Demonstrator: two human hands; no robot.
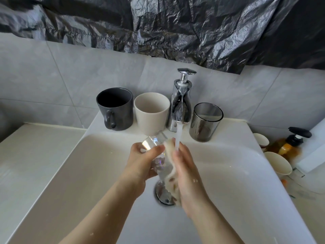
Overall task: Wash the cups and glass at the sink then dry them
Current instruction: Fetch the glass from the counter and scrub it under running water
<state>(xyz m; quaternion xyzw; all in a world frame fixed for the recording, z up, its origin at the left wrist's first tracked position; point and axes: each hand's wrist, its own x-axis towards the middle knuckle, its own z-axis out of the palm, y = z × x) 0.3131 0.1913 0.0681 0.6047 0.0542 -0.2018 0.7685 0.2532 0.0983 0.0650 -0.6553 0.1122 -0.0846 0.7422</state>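
My left hand [140, 161] grips a clear glass [154, 141] held tilted over the white sink [237, 182]. My right hand [186, 168] holds a beige sponge cloth [169, 145] against the glass's side. Water runs from the chrome tap [181, 110] onto the cloth and my right fingers. On the back ledge stand a dark grey mug [115, 108], a cream cup [152, 113] and a smoky tinted tumbler [205, 122], all upright.
A chrome drain [162, 192] lies under my hands. A soap dispenser pump [186, 73] rises behind the tap. At the right edge are an amber pump bottle [290, 143] and two pale cups [279, 164]. A white counter [26, 155] spreads left; black plastic sheeting [175, 23] covers the wall.
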